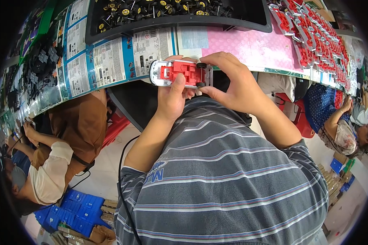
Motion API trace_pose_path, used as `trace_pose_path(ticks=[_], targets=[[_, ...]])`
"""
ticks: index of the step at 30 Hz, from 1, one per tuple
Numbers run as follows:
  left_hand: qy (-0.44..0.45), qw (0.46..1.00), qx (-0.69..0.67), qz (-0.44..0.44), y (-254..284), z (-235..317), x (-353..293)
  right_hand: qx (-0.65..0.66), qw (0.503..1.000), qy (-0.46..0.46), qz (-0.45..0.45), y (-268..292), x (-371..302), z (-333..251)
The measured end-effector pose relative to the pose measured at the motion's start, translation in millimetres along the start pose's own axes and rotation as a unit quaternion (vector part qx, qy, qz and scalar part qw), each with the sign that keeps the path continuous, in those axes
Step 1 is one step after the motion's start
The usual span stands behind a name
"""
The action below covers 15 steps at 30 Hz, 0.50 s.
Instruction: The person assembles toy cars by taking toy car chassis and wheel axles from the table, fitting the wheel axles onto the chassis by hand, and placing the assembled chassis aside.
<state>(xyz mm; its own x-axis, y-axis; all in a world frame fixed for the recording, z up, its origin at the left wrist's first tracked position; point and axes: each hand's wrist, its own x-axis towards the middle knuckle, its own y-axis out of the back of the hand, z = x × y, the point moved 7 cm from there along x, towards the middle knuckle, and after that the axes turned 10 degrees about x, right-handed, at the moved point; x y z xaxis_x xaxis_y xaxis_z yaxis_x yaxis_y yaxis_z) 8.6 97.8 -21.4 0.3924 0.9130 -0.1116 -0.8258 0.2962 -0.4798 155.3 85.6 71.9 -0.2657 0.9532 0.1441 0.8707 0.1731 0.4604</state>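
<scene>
A toy car body [173, 70], white and silver outside with a red underside facing up, is held just past the table's near edge. My left hand [171, 100] grips it from the left, thumb pressed on the red underside and fingers beneath. At the body's right end sits a wheel axle with two black wheels [201, 85]. My right hand [241, 87] spans that end, index finger at the far wheel and thumb at the near one. No wheels show at the left end of the body.
A black bin [180, 23] of wheel axles [159, 6] stands ahead. Rows of red and white car bodies [315, 41] lie right, beside a pink sheet [249, 47]. Black parts [41, 67] cover the left. Co-workers sit on both sides. A black cable [120, 175] hangs by my left arm.
</scene>
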Motion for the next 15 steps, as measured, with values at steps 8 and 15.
trace_pose_path(ticks=[8,15], targets=[[-0.040,0.999,0.022,-0.017,-3,13,-1,0.005,1.000,0.023,-0.002,2,3,-7],[-0.019,0.999,0.040,-0.016,-4,1,-1,0.054,0.993,0.043,0.093,16,4,-10]])
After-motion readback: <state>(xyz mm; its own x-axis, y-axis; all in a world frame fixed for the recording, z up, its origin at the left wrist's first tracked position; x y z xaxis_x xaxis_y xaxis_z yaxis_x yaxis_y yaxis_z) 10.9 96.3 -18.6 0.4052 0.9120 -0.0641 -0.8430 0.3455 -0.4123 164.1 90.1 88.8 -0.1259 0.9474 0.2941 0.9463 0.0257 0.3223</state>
